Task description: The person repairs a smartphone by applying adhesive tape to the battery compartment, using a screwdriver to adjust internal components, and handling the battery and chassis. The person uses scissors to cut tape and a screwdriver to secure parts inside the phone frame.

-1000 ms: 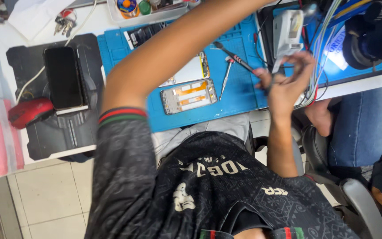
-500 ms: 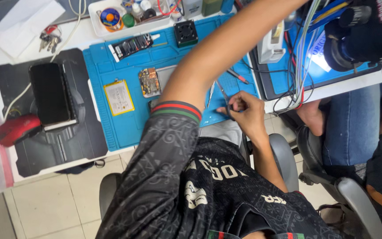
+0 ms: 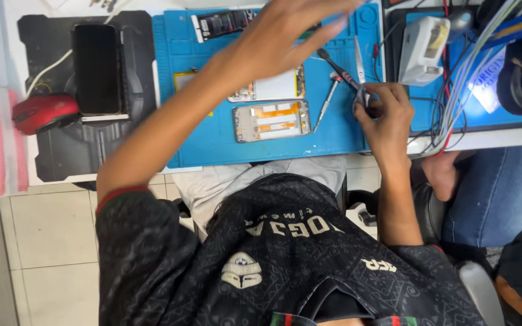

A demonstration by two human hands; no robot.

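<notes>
A: While the left hand (image 3: 285, 30) hangs over the far end of the flat blue rubber work mat (image 3: 212, 139), fingers spread and gripping nothing, what is the right one doing?

B: The right hand (image 3: 385, 118) sits on the mat's right edge, curled around the handle end of a slim dark screwdriver (image 3: 339, 67) whose shaft slants up and away across the mat.

A: And the opened phone?

B: The grey rectangular phone frame with orange ribbon cables (image 3: 271, 119) lies flat near the mat's middle, well apart from both hands. Just beyond it lies a pale back panel (image 3: 273, 87), partly hidden by the left forearm.

A: Anything beside the screwdriver?

B: A second silver-tipped driver (image 3: 327, 99) and a pair of steel tweezers (image 3: 359, 57), both lying loose on the mat near the right hand.

A: Off the mat?

B: To its left, a black phone with a dark screen (image 3: 96, 67) lies on a black pad (image 3: 61, 151), with a red computer mouse (image 3: 43, 111) beside it. To the mat's right stands a small white box-shaped device (image 3: 421, 51).
</notes>
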